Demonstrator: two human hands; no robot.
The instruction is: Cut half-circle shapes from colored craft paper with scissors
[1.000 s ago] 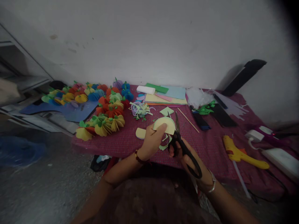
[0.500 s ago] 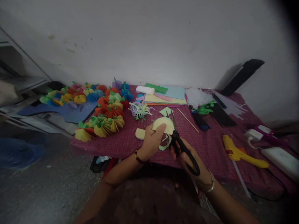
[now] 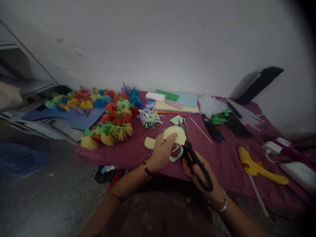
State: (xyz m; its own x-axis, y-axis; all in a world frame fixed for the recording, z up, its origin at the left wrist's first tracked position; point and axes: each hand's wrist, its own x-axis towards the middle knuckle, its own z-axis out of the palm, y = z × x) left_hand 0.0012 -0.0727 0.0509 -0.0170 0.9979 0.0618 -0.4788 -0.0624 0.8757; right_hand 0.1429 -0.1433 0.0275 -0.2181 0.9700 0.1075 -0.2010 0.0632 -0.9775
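My left hand (image 3: 161,150) pinches a pale yellow piece of paper (image 3: 175,132) with a rounded top edge, thumb on its face. A green edge shows along its curve. In my right hand (image 3: 204,174) is a pair of black-handled scissors (image 3: 194,158), their blades slightly apart at the paper's right edge. Below the paper lies a curled green paper strip (image 3: 177,154). Left of my left hand rests another pale yellow rounded piece (image 3: 149,143). Just beyond the blades lies a light green scrap (image 3: 177,119).
Many folded-paper pumpkins (image 3: 116,131) fill the table's left side. Paper trimmings (image 3: 149,118), stacked coloured sheets (image 3: 185,100) and a wooden stick (image 3: 200,129) lie behind my hands. At right are green paper leaves (image 3: 218,118), a yellow glue gun (image 3: 259,169) and a white adapter (image 3: 297,169).
The view has shifted slightly, so most things appear a little further right and lower. My hands keep the same hold on the paper and scissors, with the blades still at the right edge.
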